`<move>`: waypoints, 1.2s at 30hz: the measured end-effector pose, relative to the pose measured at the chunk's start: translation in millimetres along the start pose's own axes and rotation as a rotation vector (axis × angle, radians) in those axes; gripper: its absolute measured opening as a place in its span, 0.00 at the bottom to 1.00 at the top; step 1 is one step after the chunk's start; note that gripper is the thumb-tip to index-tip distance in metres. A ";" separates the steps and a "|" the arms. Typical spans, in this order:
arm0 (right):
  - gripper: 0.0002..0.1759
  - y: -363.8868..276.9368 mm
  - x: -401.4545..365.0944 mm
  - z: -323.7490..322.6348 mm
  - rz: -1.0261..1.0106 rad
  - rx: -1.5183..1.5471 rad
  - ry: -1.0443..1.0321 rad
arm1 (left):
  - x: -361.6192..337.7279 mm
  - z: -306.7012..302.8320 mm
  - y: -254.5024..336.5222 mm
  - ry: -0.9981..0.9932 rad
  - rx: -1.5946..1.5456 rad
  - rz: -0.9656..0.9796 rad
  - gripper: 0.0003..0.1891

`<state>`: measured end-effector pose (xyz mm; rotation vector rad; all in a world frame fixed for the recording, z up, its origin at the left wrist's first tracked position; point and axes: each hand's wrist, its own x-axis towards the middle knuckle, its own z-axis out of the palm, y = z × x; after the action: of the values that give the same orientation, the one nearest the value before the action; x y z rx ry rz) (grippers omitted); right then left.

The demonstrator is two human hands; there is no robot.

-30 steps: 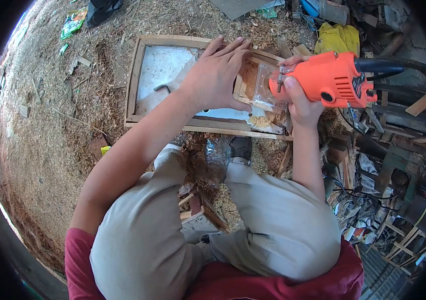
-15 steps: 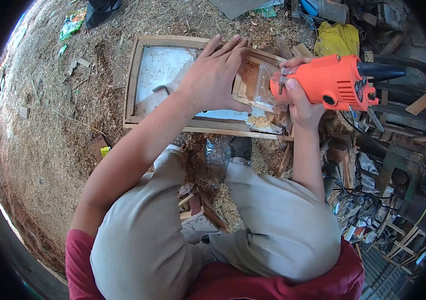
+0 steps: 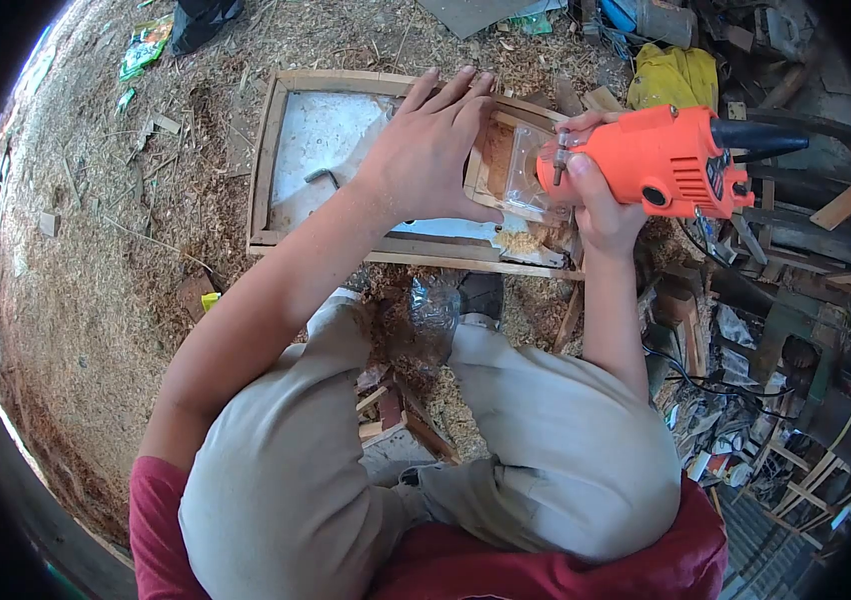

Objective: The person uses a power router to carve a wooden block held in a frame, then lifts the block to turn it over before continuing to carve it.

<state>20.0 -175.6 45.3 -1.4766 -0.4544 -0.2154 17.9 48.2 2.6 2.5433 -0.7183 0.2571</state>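
An orange power tool (image 3: 651,165) with a clear plastic base lies on its side at the right end of a wooden frame (image 3: 261,170). My right hand (image 3: 601,190) is wrapped round the tool near its clear base. My left hand (image 3: 436,150), fingers spread, presses on a small wooden frame (image 3: 493,165) inside the larger one. The clear base touches or overlaps the small frame; the cutting end is hard to make out. A white board (image 3: 321,130) shows within the large frame, with a bent hex key (image 3: 323,178) on it. Pale shavings (image 3: 519,241) lie below the base.
Sawdust covers the ground (image 3: 96,300). A yellow cloth (image 3: 676,78) lies behind the tool. Wood scraps, cables and a green machine (image 3: 796,345) crowd the right side. A black bag (image 3: 201,25) is at the top left. My bent knees are close below the frame.
The orange tool and my right hand have shifted slightly to the left and up. My left hand has barely moved and remains spread on the small frame.
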 end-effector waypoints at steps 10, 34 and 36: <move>0.22 -1.4 3.3 2.5 0.011 -0.030 0.013 | 0.3 0.5 -0.5 0.008 -0.015 0.004 0.64; 0.31 -8.8 -5.3 1.2 0.000 -0.016 -0.024 | -0.3 1.7 -2.3 0.041 -0.048 0.016 0.63; 0.31 -7.3 -6.1 -2.9 -0.015 -0.017 -0.039 | -0.2 1.2 -2.2 0.046 -0.054 0.019 0.64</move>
<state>12.0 -180.0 49.3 -1.4961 -0.4962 -0.2029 19.0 49.3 0.6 2.4730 -0.7225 0.2975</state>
